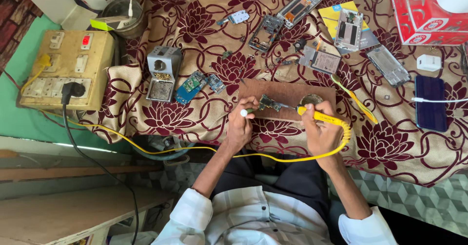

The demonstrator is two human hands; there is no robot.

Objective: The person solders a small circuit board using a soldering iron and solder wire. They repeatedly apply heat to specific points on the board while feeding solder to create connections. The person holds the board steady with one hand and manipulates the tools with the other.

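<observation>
A small green circuit board (269, 103) lies on a brown wooden board (287, 91) on the floral cloth. My left hand (240, 125) presses at the board's left end and pinches a thin tool with a white tip (243, 112). My right hand (319, 130) grips a yellow soldering iron (321, 117), its metal tip pointing left at the circuit board. The iron's yellow cable (273, 157) loops under both wrists and runs off to the left. A small round tin (310, 99) sits just behind the iron.
A grey soldering stand (163, 73) and blue circuit boards (194, 85) lie left. Opened phone frames (267, 30) and parts (349, 28) crowd the back. A dark phone (431, 103), white charger (429, 62), red box (429, 16) sit right; a switchboard (68, 69) stands far left.
</observation>
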